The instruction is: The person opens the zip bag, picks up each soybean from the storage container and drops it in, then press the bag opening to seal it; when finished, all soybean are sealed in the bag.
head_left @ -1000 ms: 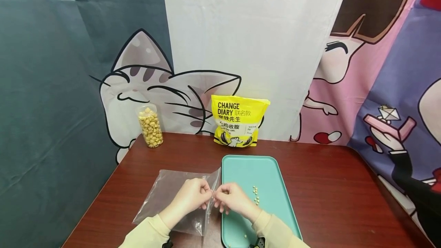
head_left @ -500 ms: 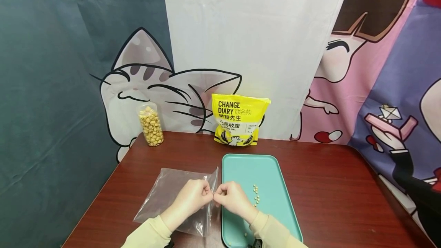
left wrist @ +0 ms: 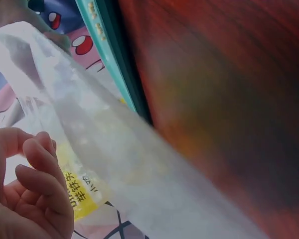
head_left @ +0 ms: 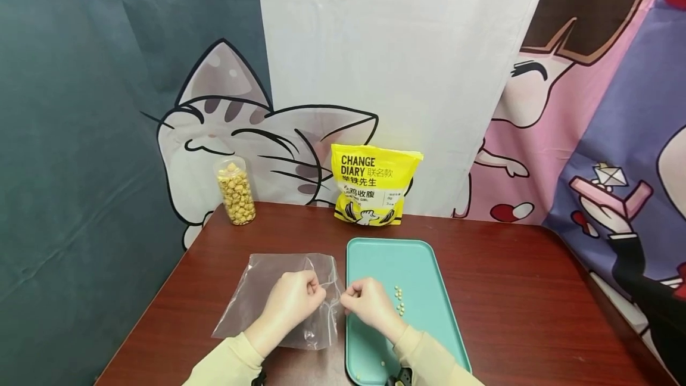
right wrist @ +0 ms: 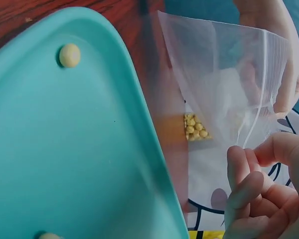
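Observation:
A clear zip-lock bag (head_left: 249,296) lies over the left part of the table, its zip edge raised toward the hands. My left hand (head_left: 295,298) pinches one side of the bag's mouth between thumb and index finger. Opposite it, my right hand (head_left: 370,304) pinches the other side beside the tray's left rim. In the right wrist view, the zip strip (right wrist: 261,89) runs down to the right fingertips (right wrist: 237,158), and the left hand shows behind the film. Little shows inside the bag.
To the right, a teal tray (head_left: 386,255) bears several pale round beans (head_left: 399,295). At the back stand a yellow printed pouch (head_left: 375,186) and a clear jar of popcorn (head_left: 236,195). A printed curtain (head_left: 418,46) hangs behind the table.
The hands, nearly touching earlier, have drawn slightly apart, the left going left and up, the right going right. The bag's mouth between them has spread.

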